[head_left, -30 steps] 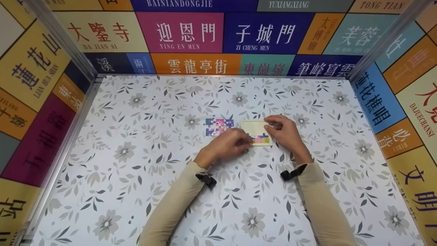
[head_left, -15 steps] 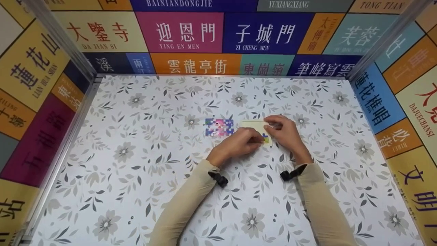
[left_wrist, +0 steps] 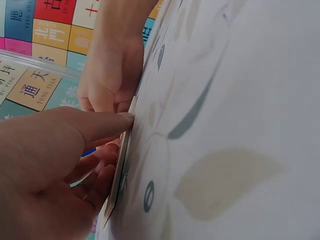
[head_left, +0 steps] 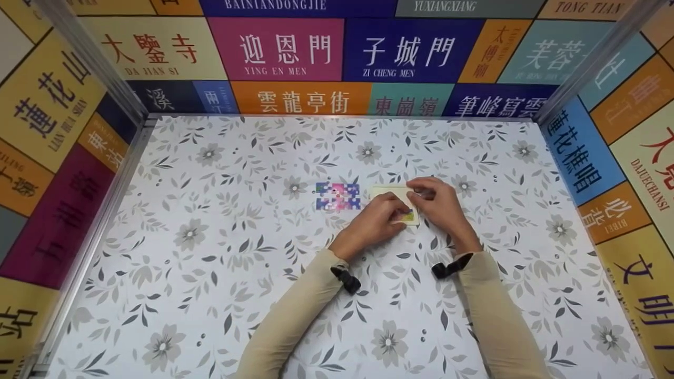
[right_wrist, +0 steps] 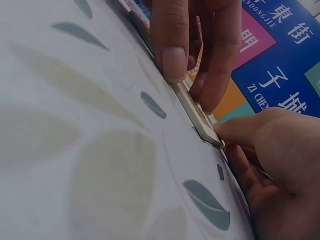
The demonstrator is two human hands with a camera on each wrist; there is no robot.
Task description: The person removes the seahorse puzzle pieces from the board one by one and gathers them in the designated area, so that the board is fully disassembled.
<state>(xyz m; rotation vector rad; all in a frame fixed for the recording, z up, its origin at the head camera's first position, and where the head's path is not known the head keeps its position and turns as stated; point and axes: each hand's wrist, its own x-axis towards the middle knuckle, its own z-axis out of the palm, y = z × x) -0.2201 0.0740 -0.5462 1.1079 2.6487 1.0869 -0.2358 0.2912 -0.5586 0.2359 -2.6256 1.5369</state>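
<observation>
A cream puzzle tray lies flat on the table, with a yellow-green puzzle piece showing near its right front corner. My left hand is over the tray's front part; its thumb is against the near edge and its curled fingers reach over the rim, hiding most of the front row. Whether a loose piece sits between those fingers is hidden. At the right side, my right hand pinches the tray's edge, thumb on top, as the right wrist view shows. Left of the tray lies a block of purple and pink puzzle pieces.
White floral paper covers the table. Panels with large lettering stand at the back and both sides, joined by metal corner posts. A black strap mount sits on the left sleeve and another on the right.
My left hand has slid right along the tray's front edge, toward the right corner, uncovering more of the puzzle pieces on the left. My right hand and the tray stay in place.
</observation>
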